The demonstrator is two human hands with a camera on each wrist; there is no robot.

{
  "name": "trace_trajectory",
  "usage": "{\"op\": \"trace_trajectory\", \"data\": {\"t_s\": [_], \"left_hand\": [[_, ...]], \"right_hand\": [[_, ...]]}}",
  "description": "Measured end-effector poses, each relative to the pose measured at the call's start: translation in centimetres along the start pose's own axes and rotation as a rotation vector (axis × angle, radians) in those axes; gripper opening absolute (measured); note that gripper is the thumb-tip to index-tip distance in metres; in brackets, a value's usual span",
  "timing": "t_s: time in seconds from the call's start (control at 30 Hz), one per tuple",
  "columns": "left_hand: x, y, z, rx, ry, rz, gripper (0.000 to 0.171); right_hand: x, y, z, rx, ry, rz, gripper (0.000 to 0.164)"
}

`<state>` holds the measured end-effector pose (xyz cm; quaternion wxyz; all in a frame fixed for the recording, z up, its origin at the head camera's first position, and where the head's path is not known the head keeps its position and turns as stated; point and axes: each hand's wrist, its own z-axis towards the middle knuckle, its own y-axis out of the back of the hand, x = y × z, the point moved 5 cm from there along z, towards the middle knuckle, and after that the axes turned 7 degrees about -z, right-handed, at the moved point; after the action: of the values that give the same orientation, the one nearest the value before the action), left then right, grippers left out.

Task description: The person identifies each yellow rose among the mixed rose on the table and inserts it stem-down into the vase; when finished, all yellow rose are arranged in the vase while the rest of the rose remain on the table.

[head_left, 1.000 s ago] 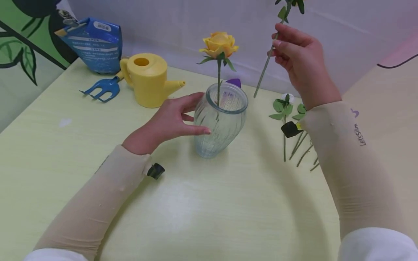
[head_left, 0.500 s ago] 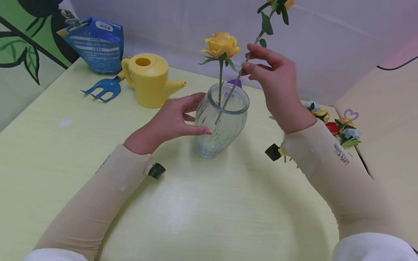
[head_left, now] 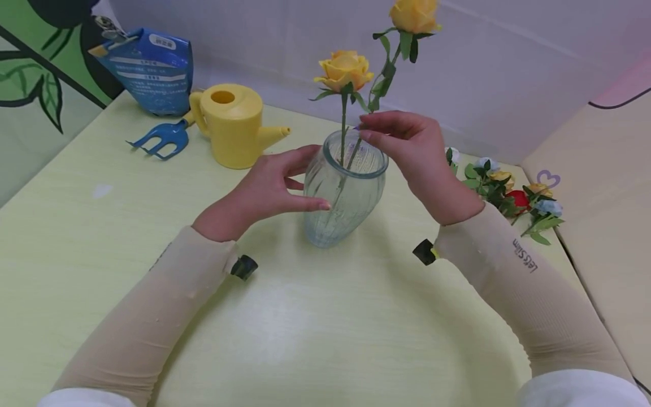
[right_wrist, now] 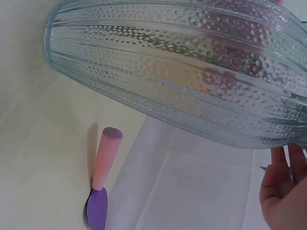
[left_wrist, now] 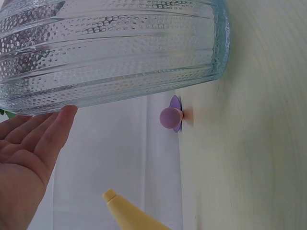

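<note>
A ribbed clear glass vase (head_left: 351,198) stands on the table. My left hand (head_left: 264,183) holds its left side, thumb in front and fingers towards the back; in the left wrist view the fingertips meet the dimpled glass (left_wrist: 120,52). One yellow rose (head_left: 346,70) stands upright in the vase. Between thumb and fingers, my right hand (head_left: 407,152) pinches the stem of a second yellow rose (head_left: 414,14) right at the rim. That stem leans right, its lower end down inside the glass. The right wrist view has the right fingers (right_wrist: 278,163) partly hidden behind the vase.
Left of the vase are a yellow watering can (head_left: 234,130), a blue hand fork (head_left: 165,138) and a blue bag (head_left: 152,70). Several artificial flowers (head_left: 519,200) lie to the right, partly behind my right forearm. Behind the vase lies a purple trowel (right_wrist: 97,208) with a pink handle.
My right hand has brought the second yellow rose leftward over the vase and lowered its stem through the mouth. The left hand has stayed at the vase.
</note>
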<state>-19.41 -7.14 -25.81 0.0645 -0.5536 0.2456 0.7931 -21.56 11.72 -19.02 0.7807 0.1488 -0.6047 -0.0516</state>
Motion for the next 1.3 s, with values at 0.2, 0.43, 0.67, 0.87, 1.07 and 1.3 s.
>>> {"op": "trace_trajectory", "data": {"t_s": [0.2, 0.43, 0.67, 0.87, 1.07, 1.3], "left_hand": [[0.0, 0.0, 0.0, 0.003, 0.011, -0.011, 0.081], [0.0, 0.0, 0.0, -0.004, 0.007, 0.011, 0.08], [0.0, 0.0, 0.0, -0.004, -0.026, 0.013, 0.079], [-0.1, 0.0, 0.0, -0.002, -0.009, 0.023, 0.08], [-0.2, 0.0, 0.0, -0.005, -0.006, 0.033, 0.079], [-0.2, 0.0, 0.1, -0.01, -0.009, 0.033, 0.079]], "right_hand": [[0.4, 0.6, -0.2, -0.029, 0.051, 0.079, 0.018], [1.1, 0.8, 0.7, -0.099, 0.102, 0.17, 0.013], [0.2, 0.0, 0.9, -0.072, 0.033, 0.215, 0.013], [-0.6, -0.9, 0.8, -0.008, 0.021, 0.21, 0.018], [-0.8, -1.0, 0.6, -0.001, 0.027, 0.226, 0.019], [-1.0, -0.4, 0.3, 0.013, 0.022, 0.236, 0.017]]}}
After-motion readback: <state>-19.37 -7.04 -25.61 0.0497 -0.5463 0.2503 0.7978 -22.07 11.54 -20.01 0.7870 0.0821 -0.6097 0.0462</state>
